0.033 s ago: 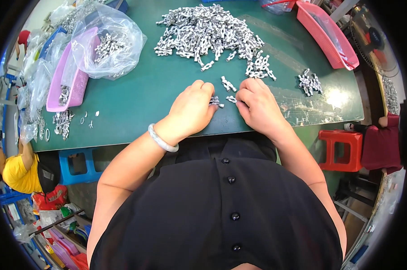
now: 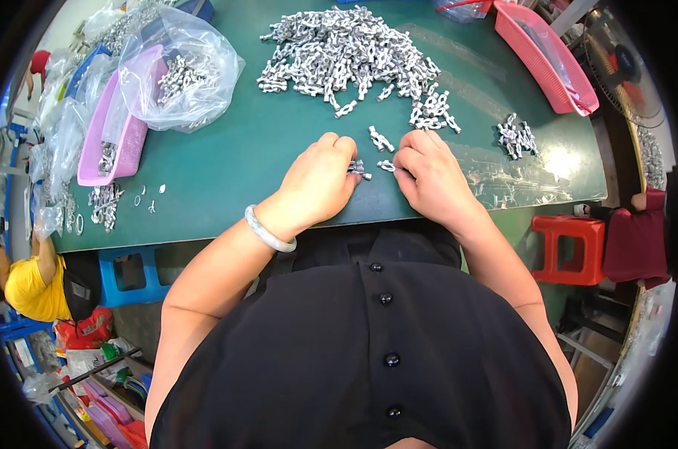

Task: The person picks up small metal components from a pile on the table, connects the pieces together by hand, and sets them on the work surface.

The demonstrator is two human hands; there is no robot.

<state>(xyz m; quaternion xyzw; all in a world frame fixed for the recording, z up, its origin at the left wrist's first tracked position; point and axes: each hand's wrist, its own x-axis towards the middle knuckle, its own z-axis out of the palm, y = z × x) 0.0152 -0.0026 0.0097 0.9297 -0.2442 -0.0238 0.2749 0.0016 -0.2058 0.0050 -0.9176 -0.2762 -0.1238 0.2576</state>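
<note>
My left hand (image 2: 320, 176), with a pale bangle (image 2: 266, 230) at its wrist, curls closed on small silver metal links (image 2: 360, 171) that stick out past the fingers. Opposite it, my right hand (image 2: 433, 173) is closed in a pinch on one silver looped link (image 2: 386, 165), which points toward the left hand. Just beyond the gap between the hands, loose links (image 2: 381, 139) lie on the green tabletop (image 2: 226, 176). A large heap of the same links (image 2: 346, 56) spreads farther back, its near right end reaching close to my right fingers. The palms and inner fingers are hidden.
A small cluster of links (image 2: 516, 138) lies to the right. Pink baskets stand at the far right (image 2: 548, 60) and left (image 2: 133, 146), the left one beside a clear bag of parts (image 2: 219, 71). Stools, a fan (image 2: 625, 63) and other people surround the table.
</note>
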